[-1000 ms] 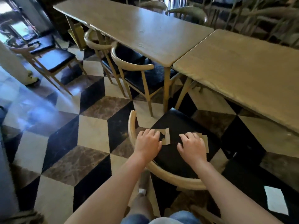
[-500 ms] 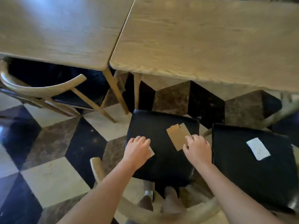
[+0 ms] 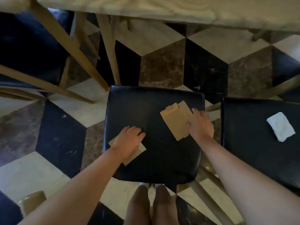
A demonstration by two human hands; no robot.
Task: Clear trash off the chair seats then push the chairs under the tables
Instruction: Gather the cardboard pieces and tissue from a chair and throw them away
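Two brown cardboard scraps (image 3: 176,121) (image 3: 135,152) flat on black chair seat (image 3: 155,159); white napkin (image 3: 280,126) on neighbouring seat (image 3: 253,143).

Your chair seat (image 3: 162,159) glossy black leather-like, cardboard pieces (image 3: 176,120) matt brown, surface (image 3: 162,8) pale grained wood, floor (image 3: 162,65) polished marble-look tiles, your napkin (image 3: 280,126) crumpled white paper

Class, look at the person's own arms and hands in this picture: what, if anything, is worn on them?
Both forearms are bare, with no sleeves, gloves or watch in view. The left hand has a ring on one finger. The right hand shows nothing worn.
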